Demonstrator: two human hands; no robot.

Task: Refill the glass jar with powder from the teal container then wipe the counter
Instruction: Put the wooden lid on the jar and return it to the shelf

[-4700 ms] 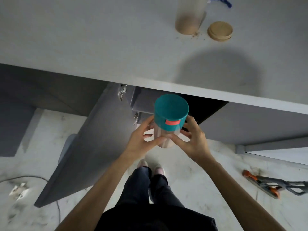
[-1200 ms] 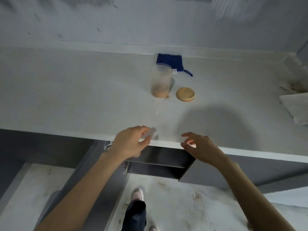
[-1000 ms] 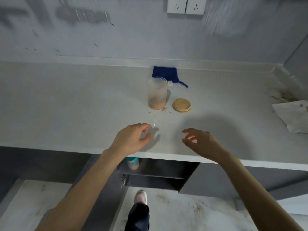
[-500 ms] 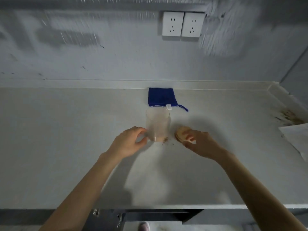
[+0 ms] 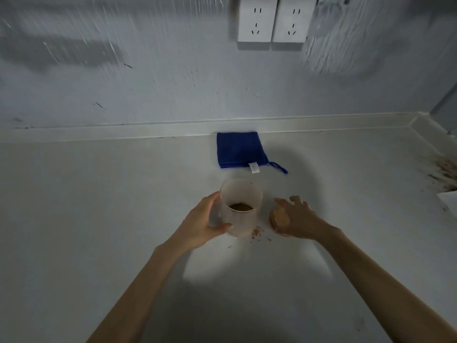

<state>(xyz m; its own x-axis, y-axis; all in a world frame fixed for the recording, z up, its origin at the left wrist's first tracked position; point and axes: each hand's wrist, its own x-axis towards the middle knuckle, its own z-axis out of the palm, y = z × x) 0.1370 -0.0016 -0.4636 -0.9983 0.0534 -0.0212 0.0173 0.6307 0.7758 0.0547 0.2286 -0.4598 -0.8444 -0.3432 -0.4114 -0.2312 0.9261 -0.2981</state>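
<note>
Two grips: left hand (image 5: 201, 225) clasps jar (image 5: 240, 206) | right hand (image 5: 296, 220) clasps lid (image 5: 279, 219) | counter (image 5: 99, 206) open leftward

Left hand (image 5: 202, 225) curled in grip, right hand (image 5: 295, 222) cupped.

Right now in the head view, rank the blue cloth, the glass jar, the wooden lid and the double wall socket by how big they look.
1. double wall socket, cut off at the top
2. blue cloth and glass jar, too alike to rank
3. wooden lid, half hidden under the right hand
</note>
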